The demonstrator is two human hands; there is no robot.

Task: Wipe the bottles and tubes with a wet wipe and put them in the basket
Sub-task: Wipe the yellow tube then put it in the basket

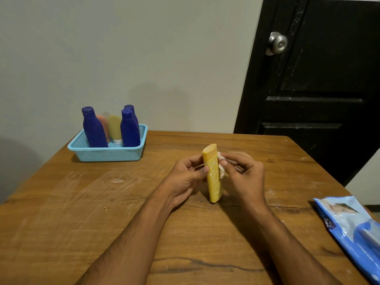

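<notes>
Item: yellow tube (212, 173), upright above the table (82, 202), gripped by left hand (185, 177). Right hand (244, 173) pinches wipe (221, 168) against its side. Advice: turn tube between strokes, cover the cap end, then basket (107, 154), far left.

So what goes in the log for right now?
left hand: holds yellow tube | right hand: rubs wet wipe on it | basket: five items

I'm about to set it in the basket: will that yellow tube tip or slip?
Likely slippery: the yellow tube shines as if wet from the wipe. Tall and narrow, it may tip unless leaned against the blue bottles in the basket.
</notes>
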